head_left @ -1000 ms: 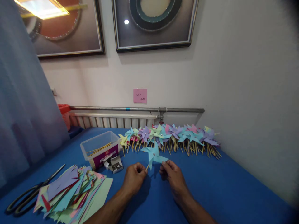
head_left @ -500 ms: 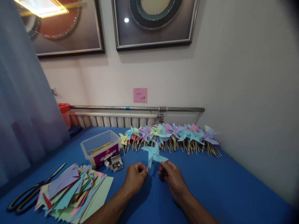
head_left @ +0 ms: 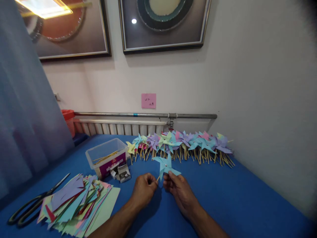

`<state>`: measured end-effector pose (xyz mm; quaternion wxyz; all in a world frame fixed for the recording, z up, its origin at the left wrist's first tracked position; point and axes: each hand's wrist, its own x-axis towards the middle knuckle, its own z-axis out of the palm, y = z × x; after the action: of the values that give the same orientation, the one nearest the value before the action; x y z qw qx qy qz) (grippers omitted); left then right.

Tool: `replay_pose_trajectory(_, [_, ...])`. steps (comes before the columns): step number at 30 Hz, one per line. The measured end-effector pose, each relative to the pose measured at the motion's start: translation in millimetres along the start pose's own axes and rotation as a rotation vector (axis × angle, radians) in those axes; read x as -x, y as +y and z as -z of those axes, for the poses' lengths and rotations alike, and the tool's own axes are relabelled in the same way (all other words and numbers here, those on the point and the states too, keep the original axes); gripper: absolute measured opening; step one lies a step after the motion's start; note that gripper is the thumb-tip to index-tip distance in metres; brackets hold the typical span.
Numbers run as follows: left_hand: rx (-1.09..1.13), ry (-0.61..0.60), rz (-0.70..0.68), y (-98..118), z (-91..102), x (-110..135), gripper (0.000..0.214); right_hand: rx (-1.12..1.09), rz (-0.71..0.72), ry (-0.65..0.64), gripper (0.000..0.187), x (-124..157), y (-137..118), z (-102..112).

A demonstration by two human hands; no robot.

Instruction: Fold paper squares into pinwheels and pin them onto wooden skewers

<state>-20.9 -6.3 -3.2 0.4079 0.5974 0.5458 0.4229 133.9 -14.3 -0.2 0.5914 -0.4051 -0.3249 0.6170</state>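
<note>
A light blue paper pinwheel (head_left: 165, 165) on a thin wooden stick stands upright just above the blue table (head_left: 237, 195), between my two hands. My left hand (head_left: 144, 189) is closed in a pinch on the stick at its lower end. My right hand (head_left: 178, 189) is closed too, its fingertips at the pinwheel's lower blades beside the stick. Both forearms reach in from the bottom edge.
A long row of finished pinwheels (head_left: 183, 145) lies against the wall. A clear tub of sticks (head_left: 107, 157) and a small open box of pins (head_left: 123, 174) sit left of my hands. A stack of coloured paper (head_left: 79, 203) and black scissors (head_left: 29, 206) lie at the near left.
My right hand has shifted left, closer to my left hand and the stick. The pinwheel has turned slightly and moved a little right.
</note>
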Motion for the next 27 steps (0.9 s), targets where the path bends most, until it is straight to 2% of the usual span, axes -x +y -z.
replay_pose_trajectory(7, [-0.006, -0.009, 0.0, -5, -1.4, -3, 0.015, 0.048, -0.017, -0.025, 0.052, 2, 1, -3])
replay_pose_trajectory(12, [0.026, 0.014, 0.024, 0, 2.7, -4, 0.015, 0.061, 0.032, 0.066, 0.056, -4, 1, 3])
replay_pose_trajectory(17, [-0.02, 0.035, 0.016, 5, 6.4, -2, 0.013, 0.102, 0.096, 0.132, 0.049, -10, -1, 9])
replay_pose_trajectory(24, [-0.002, 0.025, 0.006, 2, 3.9, -1, 0.013, 0.245, 0.08, 0.009, 0.046, -13, 13, 5])
replay_pose_trajectory(27, [-0.016, 0.035, 0.009, 1, 5.6, -3, 0.012, 0.279, 0.11, 0.024, 0.047, -15, 13, 8])
